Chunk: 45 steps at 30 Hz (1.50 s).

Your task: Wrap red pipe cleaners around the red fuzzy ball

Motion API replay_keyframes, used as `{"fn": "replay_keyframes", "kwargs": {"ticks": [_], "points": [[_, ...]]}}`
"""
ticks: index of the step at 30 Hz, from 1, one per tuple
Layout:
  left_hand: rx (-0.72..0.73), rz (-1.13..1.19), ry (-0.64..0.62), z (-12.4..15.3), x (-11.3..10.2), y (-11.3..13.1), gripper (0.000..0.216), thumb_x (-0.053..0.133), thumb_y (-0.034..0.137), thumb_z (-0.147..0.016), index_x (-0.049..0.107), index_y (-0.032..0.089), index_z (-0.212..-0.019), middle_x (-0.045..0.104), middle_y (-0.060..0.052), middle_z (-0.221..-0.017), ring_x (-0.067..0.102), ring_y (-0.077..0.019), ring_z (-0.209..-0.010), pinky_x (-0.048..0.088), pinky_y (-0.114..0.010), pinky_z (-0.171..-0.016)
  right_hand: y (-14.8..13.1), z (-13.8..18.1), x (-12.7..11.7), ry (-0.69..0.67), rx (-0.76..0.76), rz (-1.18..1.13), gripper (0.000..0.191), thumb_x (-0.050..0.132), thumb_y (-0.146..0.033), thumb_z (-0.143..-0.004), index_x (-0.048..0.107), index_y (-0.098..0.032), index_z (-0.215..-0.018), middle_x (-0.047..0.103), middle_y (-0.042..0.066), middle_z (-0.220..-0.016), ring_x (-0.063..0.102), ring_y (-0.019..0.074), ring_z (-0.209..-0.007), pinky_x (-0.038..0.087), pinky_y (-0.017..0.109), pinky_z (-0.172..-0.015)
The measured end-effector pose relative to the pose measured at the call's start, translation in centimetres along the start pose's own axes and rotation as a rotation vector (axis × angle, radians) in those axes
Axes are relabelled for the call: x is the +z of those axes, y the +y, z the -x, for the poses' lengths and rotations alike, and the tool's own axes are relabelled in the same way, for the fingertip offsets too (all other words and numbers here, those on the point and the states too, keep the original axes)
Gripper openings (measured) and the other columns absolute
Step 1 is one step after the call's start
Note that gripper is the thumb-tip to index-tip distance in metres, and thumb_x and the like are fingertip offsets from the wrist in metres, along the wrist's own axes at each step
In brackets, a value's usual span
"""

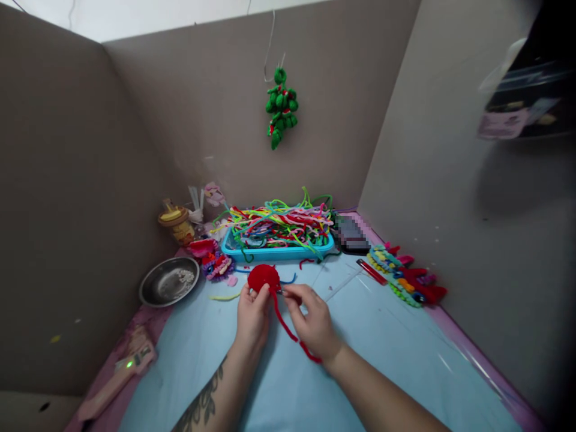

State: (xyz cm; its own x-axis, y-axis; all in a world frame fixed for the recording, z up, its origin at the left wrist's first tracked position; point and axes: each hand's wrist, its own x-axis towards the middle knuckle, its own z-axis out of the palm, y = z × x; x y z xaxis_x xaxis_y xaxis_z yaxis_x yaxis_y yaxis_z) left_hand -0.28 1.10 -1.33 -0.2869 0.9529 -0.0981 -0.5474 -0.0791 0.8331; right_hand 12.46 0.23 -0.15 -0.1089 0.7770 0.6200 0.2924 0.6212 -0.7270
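Note:
Over the near middle of the table, a rounded red piece of yarn work (264, 279) is pinched by its lower edge in my left hand (253, 312). My right hand (311, 315) is closed at the piece's right edge. A small stretch of a thin metal tool (281, 291) shows at its fingertips; its exact kind is hidden. From the red piece, a red yarn tail (285, 326) hangs down between my hands and passes by the right wrist.
Behind my hands stands a blue tray (279, 254) heaped with coloured yarn scraps. A metal bowl (168, 282) and a pink glue gun (119, 381) lie left. Finished crochet pieces (400, 279), a red cutter (371, 272) and a phone (352, 233) lie right. Partition walls enclose the table.

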Motion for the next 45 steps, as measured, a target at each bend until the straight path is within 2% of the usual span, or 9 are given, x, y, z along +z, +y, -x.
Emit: {"fn": "replay_keyframes", "kwargs": {"ticks": [4, 10, 14, 21, 23, 26, 30, 37, 45], "points": [[-0.089, 0.075, -0.059, -0.2, -0.2, 0.1, 0.035, 0.073, 0.022, -0.067, 0.059, 0.017, -0.099, 0.070, -0.005, -0.093, 0.065, -0.0138, -0.083, 0.048, -0.025, -0.080, 1.4, -0.3, 0.5, -0.014, 0.201, 0.034, 0.012, 0.052, -0.017, -0.081, 0.061, -0.020, -0.088, 0.062, 0.004, -0.081, 0.058, 0.0167, -0.073, 0.047, 0.027, -0.066], [-0.170, 0.144, -0.189, 0.5, 0.3, 0.4, 0.039, 0.073, 0.016, -0.066, 0.060, 0.018, -0.102, 0.068, -0.007, -0.102, 0.063, -0.0154, -0.094, 0.046, -0.025, -0.085, 1.7, -0.5, 0.7, -0.040, 0.224, 0.003, 0.013, 0.048, -0.015, -0.082, 0.060, -0.019, -0.078, 0.061, 0.003, -0.076, 0.058, 0.0165, -0.073, 0.045, 0.026, -0.067], [-0.190, 0.079, -0.187, 0.6, 0.3, 0.3, 0.039, 0.075, 0.017, -0.064, 0.061, 0.016, -0.100, 0.069, -0.006, -0.094, 0.065, -0.0138, -0.084, 0.047, -0.024, -0.080, 1.6, -0.5, 0.6, -0.059, 0.171, 0.049, 0.015, 0.048, -0.013, -0.082, 0.061, -0.020, -0.078, 0.061, 0.003, -0.077, 0.057, 0.0174, -0.074, 0.045, 0.027, -0.067], [-0.096, -0.087, -0.139, 0.4, 0.0, -0.1, 0.028, 0.077, 0.022, -0.059, 0.064, 0.015, -0.083, 0.071, -0.005, -0.083, 0.065, -0.0153, -0.076, 0.047, -0.027, -0.077, 1.6, -0.4, 0.5, -0.160, 0.092, 0.186, 0.015, 0.051, -0.013, -0.080, 0.061, -0.021, -0.074, 0.060, 0.003, -0.074, 0.055, 0.0179, -0.075, 0.044, 0.029, -0.070], [-0.069, -0.156, -0.153, 0.3, -0.2, -0.1, 0.029, 0.077, 0.025, -0.059, 0.064, 0.015, -0.083, 0.071, -0.006, -0.081, 0.065, -0.0174, -0.076, 0.047, -0.029, -0.076, 1.6, -0.5, 0.3, -0.154, 0.112, 0.139, 0.012, 0.054, -0.013, -0.078, 0.061, -0.021, -0.085, 0.061, 0.003, -0.078, 0.056, 0.0177, -0.076, 0.045, 0.029, -0.070], [-0.036, -0.242, -0.187, 0.4, -0.3, -0.3, 0.027, 0.076, 0.025, -0.062, 0.065, 0.015, -0.084, 0.071, -0.007, -0.081, 0.065, -0.0180, -0.076, 0.047, -0.029, -0.075, 1.7, -0.8, -0.3, -0.137, 0.090, 0.030, 0.025, 0.054, -0.013, -0.078, 0.060, -0.020, -0.101, 0.063, 0.005, -0.089, 0.058, 0.0179, -0.081, 0.047, 0.029, -0.072], [-0.005, -0.319, -0.212, 0.9, 0.3, -0.4, 0.022, 0.072, 0.026, -0.066, 0.065, 0.015, -0.084, 0.070, -0.006, -0.078, 0.064, -0.0162, -0.073, 0.046, -0.027, -0.072, 1.9, -1.2, -0.9, -0.145, 0.068, -0.024, 0.018, 0.051, -0.014, -0.083, 0.066, -0.022, -0.086, 0.064, 0.005, -0.082, 0.059, 0.0176, -0.078, 0.048, 0.030, -0.072], [-0.009, -0.351, -0.240, 1.5, 0.7, -0.2, 0.033, 0.077, 0.023, -0.060, 0.065, 0.015, -0.090, 0.071, -0.009, -0.086, 0.064, -0.0191, -0.077, 0.047, -0.029, -0.074, 2.1, -1.5, -1.0, -0.129, 0.110, 0.012, 0.020, 0.052, -0.011, -0.079, 0.069, -0.021, -0.082, 0.064, 0.004, -0.077, 0.059, 0.0182, -0.076, 0.048, 0.030, -0.070], [0.169, -0.605, -0.207, 1.7, 0.4, -0.2, 0.019, 0.069, 0.025, -0.068, 0.068, 0.021, -0.087, 0.071, -0.005, -0.083, 0.064, -0.0189, -0.074, 0.048, -0.027, -0.071, 2.0, -1.6, -1.2, -0.121, 0.196, 0.012, 0.021, 0.049, -0.010, -0.078, 0.068, -0.021, -0.078, 0.065, 0.004, -0.078, 0.060, 0.0181, -0.078, 0.047, 0.029, -0.071]]}}
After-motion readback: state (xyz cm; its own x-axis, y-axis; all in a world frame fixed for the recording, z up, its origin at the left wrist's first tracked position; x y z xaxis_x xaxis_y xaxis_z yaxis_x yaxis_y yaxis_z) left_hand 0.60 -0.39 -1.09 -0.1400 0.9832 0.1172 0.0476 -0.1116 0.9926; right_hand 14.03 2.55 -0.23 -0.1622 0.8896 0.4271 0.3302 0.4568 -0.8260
